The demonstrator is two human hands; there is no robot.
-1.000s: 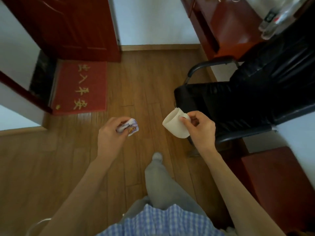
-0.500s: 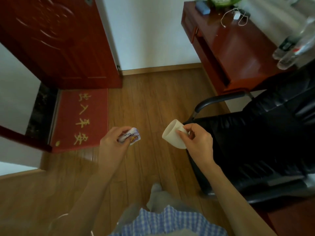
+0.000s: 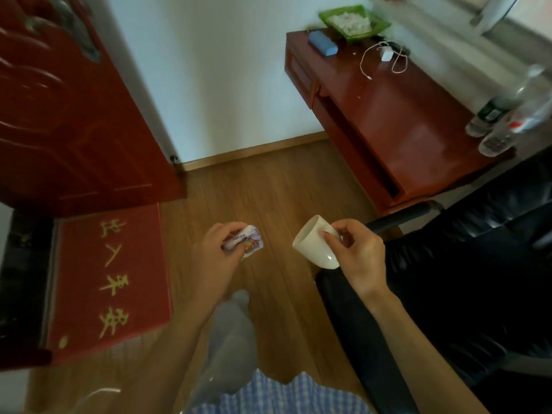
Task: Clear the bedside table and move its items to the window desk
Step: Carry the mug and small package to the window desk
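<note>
Both hands are loaded here, and that looks like the point: two items carried in one trip. The left hand has its fingers curled round a small printed packet, probably tissues, with the colourful end poking out past the knuckles, a snug hold for something soft and light. The right hand pinches a white cup near its handle side, thumb and fingers closed on it; the cup is tipped, mouth facing up and to the left, which suggests it is empty, otherwise that angle would spill. Both items hang in the air above the wooden floor, well apart from any surface. Ahead and to the right stands the red-brown desk, already bearing a blue case, a green tray, a white charger cable and clear bottles. A black office chair sits just beside the right arm, between the person and the desk, so the approach likely needs to skirt it before setting anything down.
</note>
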